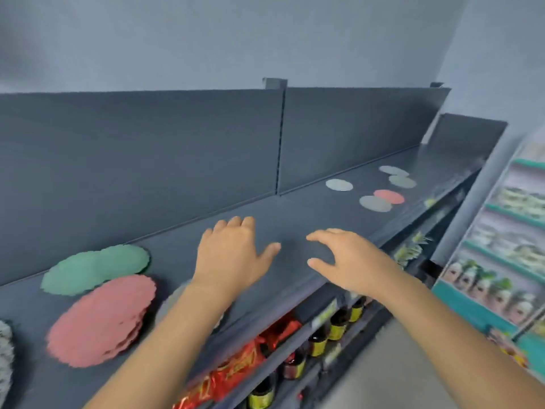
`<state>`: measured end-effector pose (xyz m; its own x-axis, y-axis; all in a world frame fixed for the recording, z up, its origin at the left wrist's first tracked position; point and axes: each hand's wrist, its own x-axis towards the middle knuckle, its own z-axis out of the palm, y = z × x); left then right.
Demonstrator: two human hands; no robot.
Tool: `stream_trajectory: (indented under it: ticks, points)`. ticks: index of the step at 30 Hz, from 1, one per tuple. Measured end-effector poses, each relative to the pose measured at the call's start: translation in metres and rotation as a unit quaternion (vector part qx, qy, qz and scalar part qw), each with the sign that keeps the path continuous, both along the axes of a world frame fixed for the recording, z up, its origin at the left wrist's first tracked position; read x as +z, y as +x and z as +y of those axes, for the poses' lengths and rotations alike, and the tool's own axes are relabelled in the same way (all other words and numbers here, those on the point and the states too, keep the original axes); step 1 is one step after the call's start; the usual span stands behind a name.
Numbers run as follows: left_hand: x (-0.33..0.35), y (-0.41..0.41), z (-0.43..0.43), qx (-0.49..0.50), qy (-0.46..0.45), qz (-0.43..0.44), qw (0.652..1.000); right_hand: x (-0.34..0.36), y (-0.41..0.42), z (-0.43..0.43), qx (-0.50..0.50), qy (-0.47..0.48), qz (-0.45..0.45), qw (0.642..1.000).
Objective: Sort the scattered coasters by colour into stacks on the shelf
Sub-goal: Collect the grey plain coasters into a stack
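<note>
A red stack of coasters lies at the near left of the dark shelf, and behind it overlapping green coasters form a stack. A grey stack shows partly under my left forearm. Far to the right lie loose coasters: a red one, a grey one overlapping it, a pale one and two more grey ones. My left hand and right hand hover empty over the middle of the shelf, fingers spread.
A speckled white coaster pile sits at the left edge. Below the shelf are red packets and dark bottles with yellow labels. A display rack with printed goods stands at the right. An upright back panel lines the shelf.
</note>
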<state>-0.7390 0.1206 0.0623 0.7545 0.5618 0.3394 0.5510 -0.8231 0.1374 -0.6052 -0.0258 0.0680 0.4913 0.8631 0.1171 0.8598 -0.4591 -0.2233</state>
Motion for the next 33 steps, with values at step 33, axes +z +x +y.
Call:
stream_trajectory:
  ticks: [33]
  points:
    - [-0.05,0.753,-0.033,-0.081,-0.248,0.174,0.95,-0.034,0.681,-0.046,-0.066,-0.067,0.116,0.989]
